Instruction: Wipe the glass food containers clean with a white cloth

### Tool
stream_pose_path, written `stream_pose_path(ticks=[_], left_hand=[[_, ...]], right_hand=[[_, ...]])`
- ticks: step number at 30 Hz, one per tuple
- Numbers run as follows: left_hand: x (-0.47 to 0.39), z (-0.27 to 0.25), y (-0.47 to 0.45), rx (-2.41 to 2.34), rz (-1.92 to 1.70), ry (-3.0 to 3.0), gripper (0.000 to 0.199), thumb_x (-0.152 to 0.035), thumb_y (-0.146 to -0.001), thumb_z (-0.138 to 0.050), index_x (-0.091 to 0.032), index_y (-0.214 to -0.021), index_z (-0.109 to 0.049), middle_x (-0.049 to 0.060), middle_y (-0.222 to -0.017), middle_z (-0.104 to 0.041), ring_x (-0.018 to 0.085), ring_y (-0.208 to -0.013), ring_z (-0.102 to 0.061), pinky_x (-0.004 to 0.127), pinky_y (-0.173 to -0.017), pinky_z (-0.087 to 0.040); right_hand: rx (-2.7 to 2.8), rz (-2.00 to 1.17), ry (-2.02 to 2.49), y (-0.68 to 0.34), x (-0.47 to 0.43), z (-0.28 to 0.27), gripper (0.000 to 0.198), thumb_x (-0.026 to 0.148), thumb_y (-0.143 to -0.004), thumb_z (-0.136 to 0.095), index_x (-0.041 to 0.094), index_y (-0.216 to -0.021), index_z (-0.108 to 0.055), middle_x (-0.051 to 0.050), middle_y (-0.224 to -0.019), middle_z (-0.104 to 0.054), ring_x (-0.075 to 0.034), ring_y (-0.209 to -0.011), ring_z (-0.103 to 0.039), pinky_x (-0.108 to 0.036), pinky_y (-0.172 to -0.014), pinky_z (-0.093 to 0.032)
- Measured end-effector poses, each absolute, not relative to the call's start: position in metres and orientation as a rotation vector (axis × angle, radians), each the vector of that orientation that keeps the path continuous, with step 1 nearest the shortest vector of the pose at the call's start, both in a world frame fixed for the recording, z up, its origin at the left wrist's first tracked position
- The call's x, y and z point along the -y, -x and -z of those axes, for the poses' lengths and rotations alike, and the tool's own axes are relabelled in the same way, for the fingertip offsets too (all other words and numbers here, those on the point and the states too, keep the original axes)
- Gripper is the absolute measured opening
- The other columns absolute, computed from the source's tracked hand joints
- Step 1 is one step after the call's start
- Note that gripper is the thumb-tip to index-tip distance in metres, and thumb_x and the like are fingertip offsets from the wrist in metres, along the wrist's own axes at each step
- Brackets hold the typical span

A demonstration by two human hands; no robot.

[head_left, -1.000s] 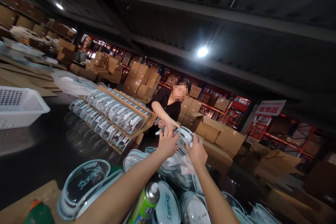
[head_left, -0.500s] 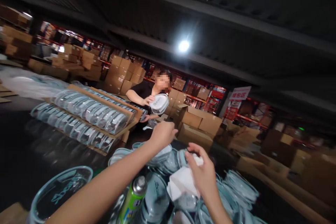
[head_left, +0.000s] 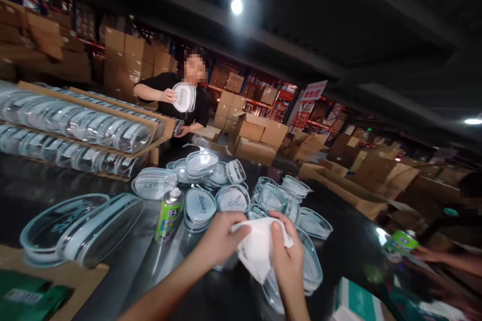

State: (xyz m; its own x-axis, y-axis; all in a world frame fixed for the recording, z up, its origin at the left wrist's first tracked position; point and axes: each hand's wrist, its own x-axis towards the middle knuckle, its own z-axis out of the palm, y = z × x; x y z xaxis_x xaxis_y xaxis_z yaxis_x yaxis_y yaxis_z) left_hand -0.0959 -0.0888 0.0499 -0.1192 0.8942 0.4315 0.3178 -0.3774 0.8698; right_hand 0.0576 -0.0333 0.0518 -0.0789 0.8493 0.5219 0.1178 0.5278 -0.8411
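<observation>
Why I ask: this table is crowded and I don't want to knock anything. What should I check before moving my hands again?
1. White cloth gripped: ok, left hand and right hand both hold it.
2. Spray can upright: ok, it stands to the left of the left hand.
3. Free space beside the right hand: not ok, a clear pouch lies close by.
4. Co-worker's hand out of the way: ok, it holds another pouch across the table.
5. Anything behind the cloth touching it: cannot tell, the cloth hides that spot.
</observation>
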Motion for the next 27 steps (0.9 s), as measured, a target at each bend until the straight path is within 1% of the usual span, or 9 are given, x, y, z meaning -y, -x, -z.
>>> stream_pose_path(ticks=[3, 5, 8, 13, 16, 19, 22, 24, 27], left_hand=[[0.082, -0.037, 0.095, -1.433, -1.621, -1.664, 0.033, -0.04, -0.088, -0.042, -0.018, -0.063, -0.045, -0.004, -0.059, -0.041, 0.012, -0.059, -0.042, 0.022, -0.053, -0.032], [0.081, -0.029, 0.093, -1.5, -1.663, -1.711, 0.035, -0.039, -0.091, -0.04, -0.018, -0.063, -0.046, -0.003, -0.058, -0.042, 0.012, -0.056, -0.043, 0.022, -0.05, -0.032], [0.083, -0.019, 0.086, -1.628, -1.757, -1.854, 0.035, -0.035, -0.094, -0.041, -0.015, -0.07, -0.057, 0.001, -0.065, -0.052, 0.015, -0.065, -0.051, 0.024, -0.058, -0.036], [0.091, -0.009, 0.073, -1.684, -1.822, -2.262, 0.028, -0.028, -0.094, -0.043, -0.02, -0.089, -0.069, 0.006, -0.076, -0.06, 0.018, -0.071, -0.053, 0.027, -0.063, -0.036], [0.091, -0.008, 0.067, -1.69, -1.784, -2.589, 0.024, -0.019, -0.092, -0.045, -0.02, -0.092, -0.069, 0.006, -0.079, -0.063, 0.017, -0.07, -0.055, 0.025, -0.061, -0.039], [0.089, -0.008, 0.065, -1.739, -1.747, -2.716, 0.021, -0.015, -0.091, -0.047, -0.02, -0.09, -0.068, 0.006, -0.083, -0.065, 0.017, -0.074, -0.058, 0.025, -0.062, -0.043], [0.09, -0.006, 0.067, -1.625, -1.69, -2.642, 0.018, -0.031, -0.092, -0.053, -0.022, -0.092, -0.068, 0.007, -0.093, -0.067, 0.021, -0.084, -0.061, 0.031, -0.072, -0.048], [0.092, -0.005, 0.07, -1.49, -1.748, -2.462, 0.029, -0.046, -0.091, -0.052, -0.024, -0.104, -0.067, 0.009, -0.107, -0.064, 0.024, -0.098, -0.061, 0.036, -0.084, -0.05], [0.091, -0.004, 0.078, -1.637, -1.832, -2.026, 0.044, -0.043, -0.089, -0.055, -0.028, -0.131, -0.054, 0.012, -0.139, -0.048, 0.029, -0.127, -0.047, 0.045, -0.104, -0.04]], right_hand=[[1.643, -0.975, 0.847, -0.066, 0.024, -0.038, 0.049, 0.061, -0.078, -0.059, 0.017, -0.1, -0.062, -0.005, -0.076, -0.064, -0.017, -0.059, -0.055, -0.027, -0.049, -0.042], [1.691, -1.077, 0.821, -0.071, 0.016, -0.032, 0.051, 0.059, -0.075, -0.065, 0.017, -0.103, -0.061, -0.005, -0.078, -0.064, -0.016, -0.059, -0.054, -0.025, -0.047, -0.041], [1.713, -1.12, 0.81, -0.08, 0.004, -0.029, 0.05, 0.054, -0.071, -0.072, 0.018, -0.103, -0.061, -0.006, -0.089, -0.064, -0.018, -0.07, -0.056, -0.025, -0.052, -0.044], [1.712, -1.228, 0.752, -0.095, -0.005, -0.034, 0.037, 0.053, -0.073, -0.071, 0.019, -0.084, -0.061, -0.003, -0.078, -0.06, -0.019, -0.077, -0.056, -0.026, -0.062, -0.047], [1.62, -1.373, 0.67, -0.098, -0.003, -0.038, 0.039, 0.05, -0.072, -0.075, 0.021, -0.094, -0.06, -0.003, -0.089, -0.062, -0.019, -0.084, -0.059, -0.028, -0.074, -0.049], [1.505, -1.427, 0.692, -0.099, -0.002, -0.038, 0.052, 0.047, -0.069, -0.079, 0.027, -0.108, -0.052, 0.0, -0.093, -0.059, -0.015, -0.075, -0.057, -0.025, -0.063, -0.047], [1.607, -1.46, 0.756, -0.104, -0.003, -0.039, 0.044, 0.05, -0.069, -0.078, 0.023, -0.096, -0.057, 0.002, -0.077, -0.055, -0.011, -0.06, -0.049, -0.021, -0.051, -0.038], [1.666, -1.436, 0.784, -0.108, -0.002, -0.041, 0.039, 0.053, -0.072, -0.074, 0.021, -0.087, -0.057, 0.002, -0.072, -0.054, -0.01, -0.057, -0.045, -0.021, -0.05, -0.034], [1.703, -1.409, 0.787, -0.111, 0.003, -0.044, 0.037, 0.055, -0.077, -0.068, 0.024, -0.09, -0.055, 0.003, -0.072, -0.053, -0.01, -0.057, -0.045, -0.021, -0.05, -0.034]])
